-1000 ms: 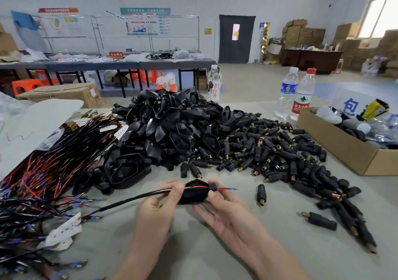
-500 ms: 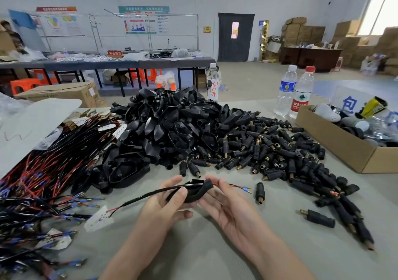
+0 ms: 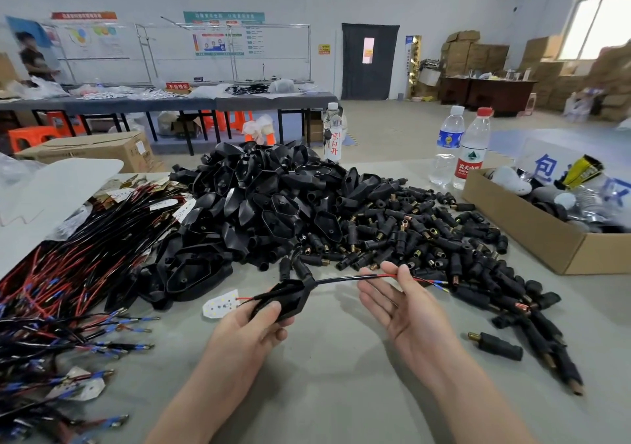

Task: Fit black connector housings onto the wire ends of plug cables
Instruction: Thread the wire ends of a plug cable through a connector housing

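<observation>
My left hand (image 3: 251, 327) grips a black connector housing (image 3: 288, 296) just above the table. A black cable (image 3: 341, 279) runs through the housing and out to the right. My right hand (image 3: 404, 307), palm up, pinches this cable near its red and black wires. The blue-tipped wire ends (image 3: 440, 284) stick out past my fingers. A small white board (image 3: 221, 304) hangs on a red wire at the cable's left end, close behind the housing.
A heap of black housings (image 3: 273, 204) and a spread of black plugs (image 3: 444, 245) lie behind my hands. Red and black cables (image 3: 68, 272) cover the left. A cardboard box (image 3: 532, 235) and water bottles (image 3: 473, 149) stand right. A person (image 3: 32, 57) is far left.
The cable has been drawn rightward through the housing. The white board has come up close to the housing. My hands have moved apart, the left one leftward with the housing.
</observation>
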